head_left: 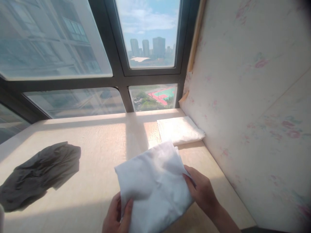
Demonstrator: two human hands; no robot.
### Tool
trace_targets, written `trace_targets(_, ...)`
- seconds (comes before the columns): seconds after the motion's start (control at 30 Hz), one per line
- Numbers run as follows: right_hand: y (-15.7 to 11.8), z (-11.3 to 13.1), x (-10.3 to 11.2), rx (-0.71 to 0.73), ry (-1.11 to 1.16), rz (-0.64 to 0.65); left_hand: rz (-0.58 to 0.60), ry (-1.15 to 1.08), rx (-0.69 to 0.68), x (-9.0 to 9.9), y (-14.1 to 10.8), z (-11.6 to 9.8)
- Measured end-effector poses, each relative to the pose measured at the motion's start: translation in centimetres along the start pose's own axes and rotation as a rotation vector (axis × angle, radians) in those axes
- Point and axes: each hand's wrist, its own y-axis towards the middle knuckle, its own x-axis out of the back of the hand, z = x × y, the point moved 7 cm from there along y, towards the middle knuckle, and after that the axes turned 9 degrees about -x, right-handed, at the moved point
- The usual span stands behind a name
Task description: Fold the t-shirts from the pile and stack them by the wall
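A folded white cloth (155, 187) is held up in front of me, above the wooden sill. My left hand (119, 213) grips its lower left edge, thumb on the near face and the other fingers behind. On the right edge, my right hand (200, 187) pinches the cloth between thumb and fingers. Behind it, a second folded white cloth (181, 129) lies flat on the sill beside the wall. Whether the held cloth touches the sill is hidden from this angle.
A crumpled dark grey cloth (41, 174) lies on the left of the pale wooden sill (97, 155). Dark-framed windows (119, 81) close off the back. The wall (255, 113) with flowered paper, peeling near the window, bounds the right side.
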Motion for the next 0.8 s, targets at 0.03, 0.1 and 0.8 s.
trace_targets(0.03,1.2,0.1,1.2,0.024,-0.014,-0.041,-0.015,-0.036,-0.031,-0.7,0.8,-1.1)
trace_targets(0.1,4.1,0.1,3.6,0.081,-0.069,-0.126,-0.023,-0.108,-0.117,-2.6,3.4,-4.1)
trace_targets(0.8,8.7,-12.8,-0.7,-0.008,-0.466,-0.205,0.226,-0.257,-0.202,-20.1,18.9,-0.7)
